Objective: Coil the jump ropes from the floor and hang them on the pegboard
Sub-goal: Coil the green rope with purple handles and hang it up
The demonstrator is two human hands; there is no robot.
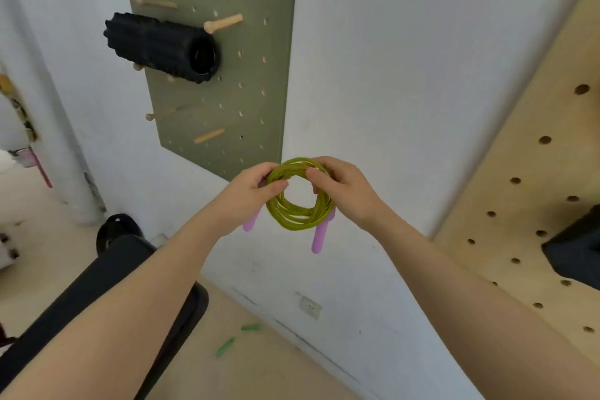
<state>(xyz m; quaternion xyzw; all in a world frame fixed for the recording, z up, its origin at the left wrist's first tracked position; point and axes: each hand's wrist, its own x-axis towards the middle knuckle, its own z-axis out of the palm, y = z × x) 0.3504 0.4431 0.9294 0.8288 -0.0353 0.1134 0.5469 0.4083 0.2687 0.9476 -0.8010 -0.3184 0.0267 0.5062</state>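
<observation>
A yellow-green jump rope (298, 216) wound into a tight coil hangs between both hands in front of the white wall. Its two pink handles (319, 239) dangle below the coil. My left hand (251, 193) pinches the coil's left side and my right hand (344, 188) pinches its upper right. The green pegboard (256, 42) is mounted on the wall above, with several wooden pegs; a bare peg (209, 136) sticks out just above and left of the coil. Two green handles of another rope (225, 347) lie on the floor near the wall.
A black foam roller (162, 45) rests on pegs of the green board. A light plywood pegboard (535, 191) stands at the right with a dark object on it. My dark-clad leg (107, 276) is at lower left. A wall socket (310, 307) sits low.
</observation>
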